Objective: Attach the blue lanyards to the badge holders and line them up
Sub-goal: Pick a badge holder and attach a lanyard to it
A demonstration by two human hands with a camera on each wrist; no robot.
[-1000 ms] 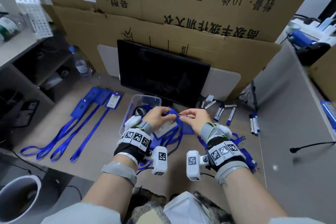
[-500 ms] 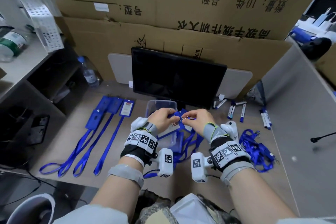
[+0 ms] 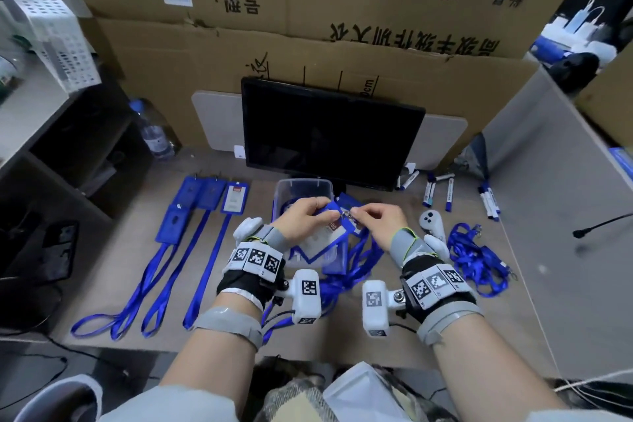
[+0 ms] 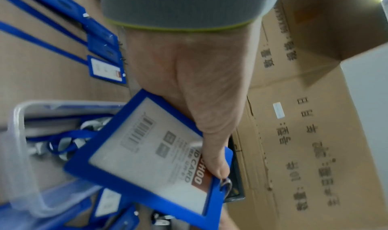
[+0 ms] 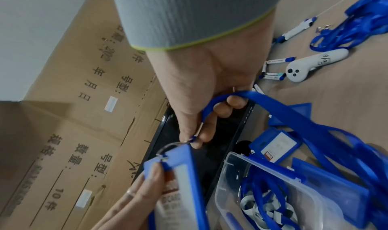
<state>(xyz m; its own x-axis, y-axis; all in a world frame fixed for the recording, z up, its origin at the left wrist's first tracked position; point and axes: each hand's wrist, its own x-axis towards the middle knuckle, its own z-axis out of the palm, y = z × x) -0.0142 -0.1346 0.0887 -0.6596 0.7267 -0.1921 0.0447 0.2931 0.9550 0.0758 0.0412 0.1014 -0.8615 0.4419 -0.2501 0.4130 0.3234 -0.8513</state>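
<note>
A person is standing at a desk [image 3: 445, 336]. Their left hand [image 3: 303, 216] is pinching the top of a blue badge holder [image 4: 151, 154] above a clear plastic bin [image 3: 305, 187]. Their right hand [image 3: 380, 217] is pinching a blue lanyard [image 5: 293, 117] by its metal clip [image 5: 194, 138] at the holder's ring. Farther left, finished badges [image 3: 209, 193] are lying side by side. Behind is a dark monitor [image 3: 329, 134].

left thumb [image 4: 218, 165] hides part of the badge holder [image 4: 147, 154] label.
</note>
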